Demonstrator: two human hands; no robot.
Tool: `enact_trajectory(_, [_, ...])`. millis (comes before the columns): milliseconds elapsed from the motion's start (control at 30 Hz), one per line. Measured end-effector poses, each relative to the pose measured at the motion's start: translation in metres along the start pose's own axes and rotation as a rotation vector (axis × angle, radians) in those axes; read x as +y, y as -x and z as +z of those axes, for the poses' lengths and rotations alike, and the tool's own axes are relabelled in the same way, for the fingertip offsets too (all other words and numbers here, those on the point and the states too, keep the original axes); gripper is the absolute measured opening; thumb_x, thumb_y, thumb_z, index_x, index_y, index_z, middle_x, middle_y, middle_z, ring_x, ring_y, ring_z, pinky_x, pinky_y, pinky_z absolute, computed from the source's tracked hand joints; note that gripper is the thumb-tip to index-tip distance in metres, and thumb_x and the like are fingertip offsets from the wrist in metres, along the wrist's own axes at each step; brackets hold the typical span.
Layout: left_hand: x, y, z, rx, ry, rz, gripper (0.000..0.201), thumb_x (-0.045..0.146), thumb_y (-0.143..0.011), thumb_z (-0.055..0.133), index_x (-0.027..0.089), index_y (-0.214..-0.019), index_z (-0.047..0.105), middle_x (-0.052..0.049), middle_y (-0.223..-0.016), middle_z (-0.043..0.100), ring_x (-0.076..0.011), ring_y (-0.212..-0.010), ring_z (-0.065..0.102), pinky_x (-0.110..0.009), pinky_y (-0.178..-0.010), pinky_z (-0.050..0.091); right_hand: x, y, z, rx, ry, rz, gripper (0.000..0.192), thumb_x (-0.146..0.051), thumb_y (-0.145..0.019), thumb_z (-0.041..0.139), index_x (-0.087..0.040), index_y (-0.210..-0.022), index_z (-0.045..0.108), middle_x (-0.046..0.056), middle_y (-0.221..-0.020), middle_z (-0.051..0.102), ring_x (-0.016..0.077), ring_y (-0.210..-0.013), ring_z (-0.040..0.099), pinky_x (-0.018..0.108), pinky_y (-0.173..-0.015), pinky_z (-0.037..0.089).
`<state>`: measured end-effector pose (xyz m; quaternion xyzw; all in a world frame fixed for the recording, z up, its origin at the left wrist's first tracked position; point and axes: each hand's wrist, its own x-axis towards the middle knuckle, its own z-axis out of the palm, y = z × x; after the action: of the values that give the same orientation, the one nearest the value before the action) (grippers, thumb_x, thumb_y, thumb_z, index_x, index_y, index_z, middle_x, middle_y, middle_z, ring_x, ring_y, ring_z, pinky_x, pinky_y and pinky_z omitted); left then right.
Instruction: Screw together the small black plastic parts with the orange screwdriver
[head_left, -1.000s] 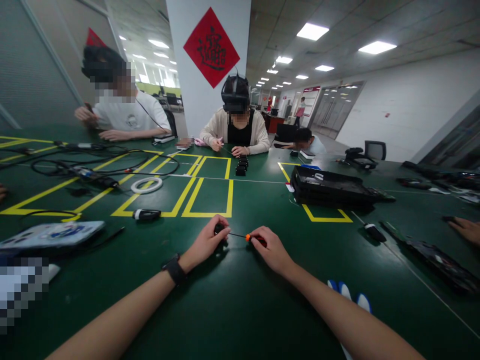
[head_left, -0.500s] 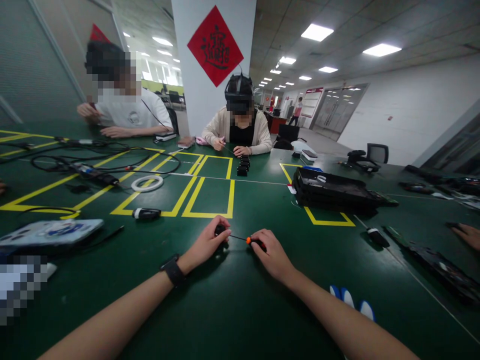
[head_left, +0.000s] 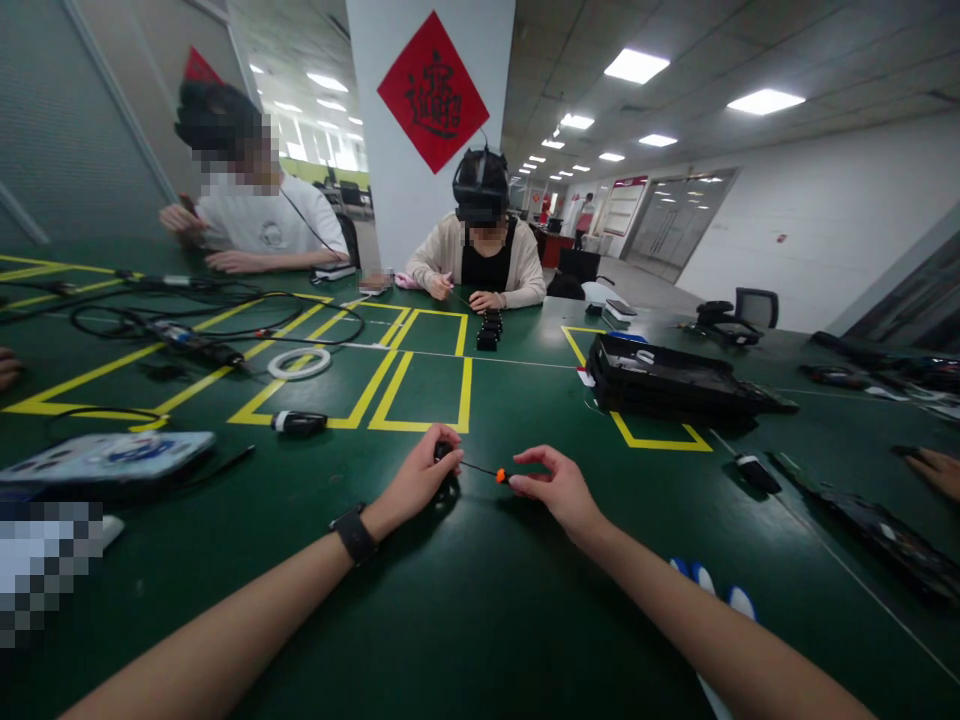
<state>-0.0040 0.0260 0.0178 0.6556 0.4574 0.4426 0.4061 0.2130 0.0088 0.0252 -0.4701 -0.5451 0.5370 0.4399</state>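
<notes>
Near the middle of the table, my left hand (head_left: 424, 467) is closed around a small black object (head_left: 442, 453), mostly hidden by the fingers. A screwdriver (head_left: 502, 477) with a thin dark shaft and an orange collar lies level between my hands. Its shaft runs left to the black object, and where its tip meets it is hidden. My right hand (head_left: 559, 490) is at the handle end, index finger lifted and thumb by the collar, fingers apart. Most of the handle is hidden behind that thumb.
Ahead are yellow tape frames (head_left: 420, 428), a white ring (head_left: 299, 363) and small black blocks (head_left: 489, 335). Black cables (head_left: 187, 345) and a phone (head_left: 112, 460) lie left. A black casing (head_left: 667, 375) and circuit board (head_left: 862, 520) are right. Two people sit opposite.
My right hand's fingers have loosened and spread from around the screwdriver handle, moving slightly right. My left hand keeps hold of the black object.
</notes>
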Motion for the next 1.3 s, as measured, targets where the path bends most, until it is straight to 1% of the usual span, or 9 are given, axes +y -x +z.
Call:
enact_trajectory(133, [0.001, 0.004, 0.009, -0.017, 0.008, -0.026, 0.019, 0.036, -0.082, 0.045, 0.020, -0.092, 0.043, 0.002, -0.076, 0.053, -0.0126, -0.067, 0.055, -0.029, -0.069, 0.043, 0.003, 0.008, 0.003, 0.163, -0.189, -0.020, 0.038, -0.026, -0.058, 0.075, -0.020, -0.089, 0.055, 0.001, -0.089, 0.059, 0.0128, -0.069, 0.059, 0.029, -0.064, 0.052])
enact_trajectory(233, [0.003, 0.008, 0.012, -0.063, 0.002, -0.014, 0.021, 0.038, -0.083, 0.044, 0.020, -0.094, 0.043, 0.003, -0.074, 0.053, -0.0127, -0.067, 0.054, -0.028, -0.068, 0.043, 0.004, 0.011, 0.006, 0.114, -0.417, 0.033, 0.028, -0.024, -0.060, 0.073, -0.020, -0.082, 0.056, 0.000, -0.085, 0.058, 0.0127, -0.074, 0.058, 0.029, -0.070, 0.051])
enact_trajectory(333, [0.007, 0.011, 0.013, -0.056, -0.020, -0.010, 0.022, 0.039, -0.084, 0.043, 0.020, -0.094, 0.043, 0.002, -0.073, 0.053, -0.0125, -0.066, 0.053, -0.027, -0.066, 0.042, 0.003, 0.012, 0.010, 0.045, -0.479, 0.049, 0.018, -0.029, -0.067, 0.068, -0.018, -0.078, 0.058, 0.002, -0.083, 0.058, 0.0131, -0.075, 0.056, 0.027, -0.067, 0.048])
enact_trajectory(467, [0.012, 0.013, 0.013, -0.081, -0.054, 0.006, 0.023, 0.040, -0.084, 0.043, 0.020, -0.094, 0.044, 0.001, -0.074, 0.054, -0.0125, -0.067, 0.053, -0.026, -0.064, 0.041, 0.003, 0.015, 0.011, 0.082, -0.458, 0.005, 0.025, -0.040, -0.080, 0.051, -0.019, -0.090, 0.057, 0.000, -0.068, 0.055, 0.0090, -0.053, 0.046, 0.021, -0.046, 0.036])
enact_trajectory(567, [0.014, 0.015, 0.012, -0.100, -0.080, 0.010, 0.023, 0.041, -0.084, 0.043, 0.019, -0.091, 0.045, 0.001, -0.074, 0.055, -0.0123, -0.066, 0.053, -0.025, -0.062, 0.041, 0.006, 0.017, 0.008, 0.031, -0.460, 0.007, 0.016, -0.035, -0.080, 0.050, -0.021, -0.088, 0.052, -0.005, -0.052, 0.045, 0.0069, -0.042, 0.034, 0.019, -0.040, 0.026])
enact_trajectory(733, [0.013, 0.016, 0.012, -0.093, -0.061, -0.006, 0.024, 0.043, -0.083, 0.042, 0.019, -0.087, 0.045, 0.002, -0.071, 0.056, -0.0113, -0.063, 0.050, -0.023, -0.059, 0.039, 0.008, 0.021, 0.004, -0.072, -0.321, -0.148, 0.007, -0.014, -0.070, 0.056, -0.018, -0.075, 0.053, -0.004, -0.058, 0.047, 0.0066, -0.048, 0.037, 0.020, -0.047, 0.029])
enact_trajectory(833, [0.011, 0.016, 0.012, -0.077, -0.035, -0.031, 0.025, 0.043, -0.083, 0.041, 0.019, -0.087, 0.045, 0.002, -0.069, 0.055, -0.0110, -0.060, 0.049, -0.022, -0.056, 0.038, 0.002, 0.025, 0.004, -0.122, -0.191, -0.252, 0.002, -0.014, -0.071, 0.057, -0.016, -0.071, 0.057, -0.002, -0.069, 0.048, 0.0070, -0.055, 0.042, 0.022, -0.054, 0.034])
enact_trajectory(1033, [0.010, 0.015, 0.012, -0.069, 0.041, -0.040, 0.027, 0.043, -0.087, 0.034, 0.019, -0.084, 0.046, 0.002, -0.070, 0.054, -0.0115, -0.064, 0.050, -0.023, -0.060, 0.039, -0.006, 0.031, 0.004, -0.192, -0.080, -0.217, 0.018, -0.026, -0.083, 0.047, -0.020, -0.099, 0.054, -0.001, -0.069, 0.052, 0.0106, -0.058, 0.048, 0.024, -0.054, 0.037])
enact_trajectory(1300, [0.014, 0.017, 0.011, -0.120, 0.002, 0.054, 0.029, 0.038, -0.089, 0.032, 0.018, -0.080, 0.050, -0.001, -0.076, 0.055, -0.0131, -0.073, 0.052, -0.025, -0.070, 0.038, -0.008, 0.030, 0.000, -0.172, 0.059, -0.413, 0.002, -0.015, -0.074, 0.058, -0.017, -0.073, 0.059, 0.000, -0.074, 0.052, 0.0125, -0.071, 0.047, 0.026, -0.067, 0.037])
